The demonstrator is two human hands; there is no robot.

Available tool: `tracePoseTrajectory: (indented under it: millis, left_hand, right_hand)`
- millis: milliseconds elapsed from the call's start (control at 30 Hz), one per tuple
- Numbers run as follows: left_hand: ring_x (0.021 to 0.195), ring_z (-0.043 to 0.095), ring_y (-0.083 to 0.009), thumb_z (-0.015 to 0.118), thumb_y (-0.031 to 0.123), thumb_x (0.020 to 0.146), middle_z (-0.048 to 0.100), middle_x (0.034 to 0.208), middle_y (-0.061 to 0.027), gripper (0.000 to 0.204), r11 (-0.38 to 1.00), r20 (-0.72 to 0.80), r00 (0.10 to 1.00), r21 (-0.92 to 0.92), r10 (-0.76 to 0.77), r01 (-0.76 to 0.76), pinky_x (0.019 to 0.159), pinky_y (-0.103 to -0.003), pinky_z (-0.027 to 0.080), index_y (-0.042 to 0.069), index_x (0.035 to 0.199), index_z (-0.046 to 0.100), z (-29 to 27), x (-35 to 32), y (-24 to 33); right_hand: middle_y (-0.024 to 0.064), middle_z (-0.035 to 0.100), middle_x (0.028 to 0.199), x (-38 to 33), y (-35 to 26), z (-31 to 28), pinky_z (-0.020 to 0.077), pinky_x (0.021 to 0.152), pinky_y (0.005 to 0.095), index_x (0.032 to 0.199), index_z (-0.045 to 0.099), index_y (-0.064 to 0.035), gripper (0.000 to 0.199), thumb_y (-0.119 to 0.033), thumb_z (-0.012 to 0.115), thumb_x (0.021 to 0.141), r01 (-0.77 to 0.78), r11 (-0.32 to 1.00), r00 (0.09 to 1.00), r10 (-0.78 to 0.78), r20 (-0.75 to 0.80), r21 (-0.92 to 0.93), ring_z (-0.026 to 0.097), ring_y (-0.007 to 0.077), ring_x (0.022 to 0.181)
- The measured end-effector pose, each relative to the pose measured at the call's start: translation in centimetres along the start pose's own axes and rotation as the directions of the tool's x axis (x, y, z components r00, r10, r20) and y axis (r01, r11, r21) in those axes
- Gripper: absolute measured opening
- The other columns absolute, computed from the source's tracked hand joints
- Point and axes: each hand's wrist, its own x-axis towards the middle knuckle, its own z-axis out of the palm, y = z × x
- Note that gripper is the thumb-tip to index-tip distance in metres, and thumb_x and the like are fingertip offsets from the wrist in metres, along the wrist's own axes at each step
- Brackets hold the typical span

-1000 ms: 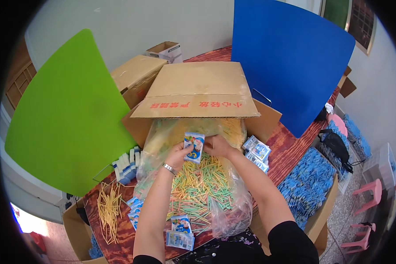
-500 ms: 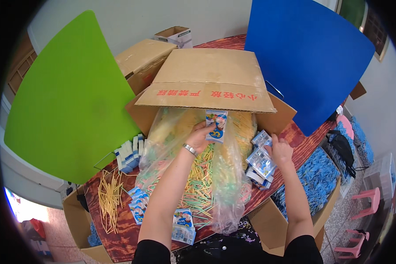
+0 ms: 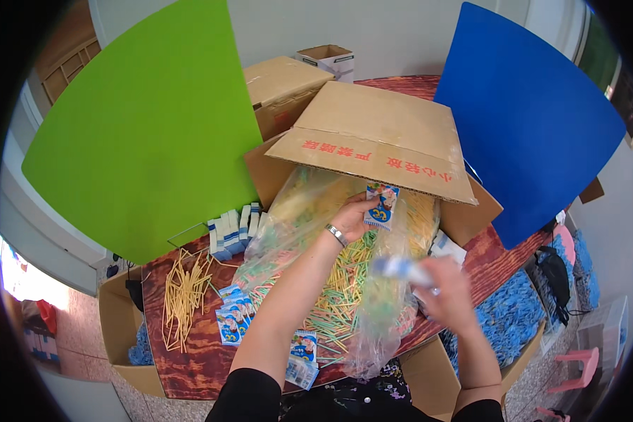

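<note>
My left hand is closed on a small blue-and-white printed packet, upright under the carton's flap. My right hand, smeared by motion, grips a white-and-blue packet over the plastic bag. Below both hands, short pink, yellow and green sticks lie in a clear plastic bag spilling from an open cardboard carton. A white packet lies beyond my right hand. Similar blue packets rest left of my left forearm, and more packets lie near the table's front edge.
Loose yellow sticks and a row of white-and-blue packets sit on the left of the table. A green panel and a blue panel flank the carton. Boxes of fluffy blue material stand at the right.
My right hand has lifted from the packet pile at the right and moved left and nearer with a packet. My left hand still holds its packet. The whole view has shifted.
</note>
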Motion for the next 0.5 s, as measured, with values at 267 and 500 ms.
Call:
tracePoseTrajectory:
  millis: [267, 500]
  left_hand:
    - [0.097, 0.067, -0.0176, 0.062, 0.012, 0.09, 0.067, 0.113, -0.0075, 0.033, 0.98, 0.021, 0.999, 0.196, 0.025, -0.029, 0.084, -0.034, 0.053, 0.003, 0.121, 0.059, -0.9, -0.3, 3.5]
    - [0.111, 0.062, -0.0215, 0.059, 0.005, 0.088, 0.063, 0.122, -0.0111, 0.038, 0.979, -0.038, 0.992, 0.175, 0.117, -0.108, 0.098, -0.035, 0.046, -0.002, 0.125, 0.056, -3.8, -1.5, 5.2]
  right_hand:
    - [0.0295, 0.045, 0.132, 1.5, 3.8, 12.7, 0.0455, 0.096, 0.0479, 0.114, 0.048, -0.0029, 0.043, -0.017, 0.071, 0.08, 0.087, 0.991, 0.899, -0.032, 0.436, -0.105, 0.052, 0.045, 0.114]
    - [0.0254, 0.049, 0.123, 7.1, 10.6, 12.0, 0.0463, 0.085, 0.048, 0.114, 0.047, -0.0006, 0.036, -0.009, 0.066, 0.084, -0.153, 0.978, 0.988, 0.15, -0.028, -0.14, 0.055, 0.0452, 0.101]
